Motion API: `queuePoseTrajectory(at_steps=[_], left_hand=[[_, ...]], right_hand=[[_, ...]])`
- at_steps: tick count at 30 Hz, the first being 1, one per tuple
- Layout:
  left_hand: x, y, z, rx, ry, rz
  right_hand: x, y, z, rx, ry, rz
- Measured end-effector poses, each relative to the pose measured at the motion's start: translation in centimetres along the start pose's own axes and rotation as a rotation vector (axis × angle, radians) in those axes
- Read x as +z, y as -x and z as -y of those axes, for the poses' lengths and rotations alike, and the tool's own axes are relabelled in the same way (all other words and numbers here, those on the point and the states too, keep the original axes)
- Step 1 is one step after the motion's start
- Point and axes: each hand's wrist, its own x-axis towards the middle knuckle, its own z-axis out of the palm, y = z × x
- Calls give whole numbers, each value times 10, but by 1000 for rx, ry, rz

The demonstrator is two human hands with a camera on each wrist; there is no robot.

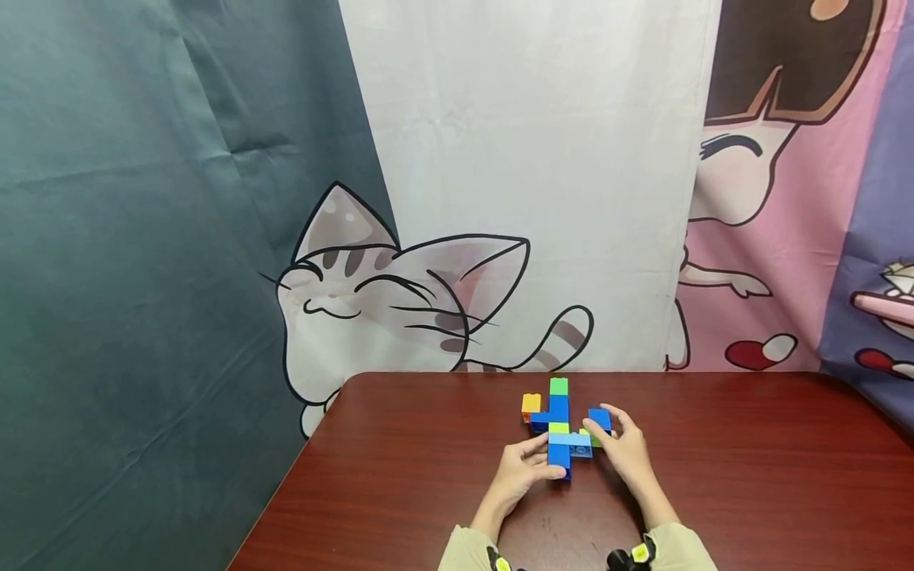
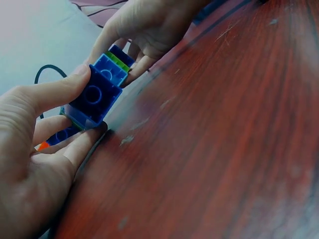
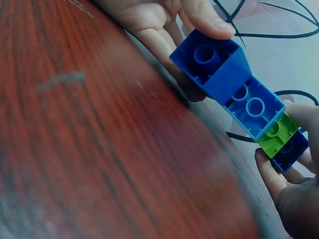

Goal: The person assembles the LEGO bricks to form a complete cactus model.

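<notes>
Both hands hold one joined build of toy building bricks above the table. My left hand (image 1: 516, 479) grips its near end, a dark blue brick (image 1: 559, 456), with the thumb on one side and fingers on the other. At the right end, my right hand (image 1: 630, 455) pinches a blue brick (image 1: 599, 416) and the lime green brick (image 3: 277, 135) beside it. Between them runs a light blue brick (image 3: 255, 107), its hollow underside showing in the right wrist view. Farther out are a blue brick (image 1: 559, 408), a green brick (image 1: 559, 386) at the tip and a yellow brick (image 1: 531, 402) to the left.
Beneath the hands spreads a reddish-brown wooden table (image 1: 400, 484), scuffed in places. Behind its far edge hangs a cloth backdrop (image 1: 528, 143) printed with a cartoon cat and a cartoon figure. Straps with small devices (image 1: 631, 555) sit at both wrists.
</notes>
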Motion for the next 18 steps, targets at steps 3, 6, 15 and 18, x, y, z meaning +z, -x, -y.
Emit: queuePoseTrajectory(at_steps=[3, 6, 15, 18], left_hand=[[1, 0, 1, -6, -18, -11], [1, 1, 2, -11, -59, -28], [3, 2, 3, 67, -205, -83], [2, 1, 3, 95, -232, -90]], right_hand=[[0, 1, -1, 16, 9, 16], [0, 1, -3, 10, 31, 28], [-1, 0, -5, -19, 154, 84], [-1, 0, -5, -24, 184, 83]])
